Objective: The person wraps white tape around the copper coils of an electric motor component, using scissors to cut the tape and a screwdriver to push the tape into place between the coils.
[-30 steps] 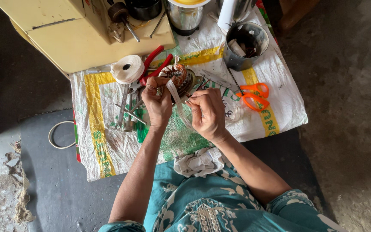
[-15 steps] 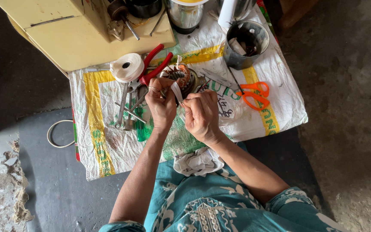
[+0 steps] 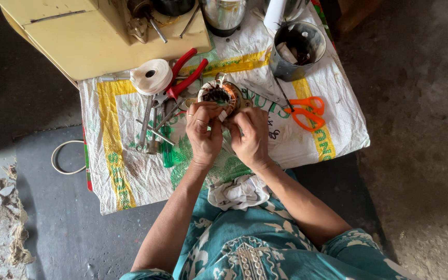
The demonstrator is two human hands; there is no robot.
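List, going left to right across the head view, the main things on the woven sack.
White tape roll → red-handled pliers → left hand → right hand → orange scissors.

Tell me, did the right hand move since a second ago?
Yes. The right hand slid left, farther from the orange scissors, and now sits close beside the left hand at the round coil piece.

Near half of the round wound coil (image 3: 219, 96) behind both hands (image 3: 229, 132).
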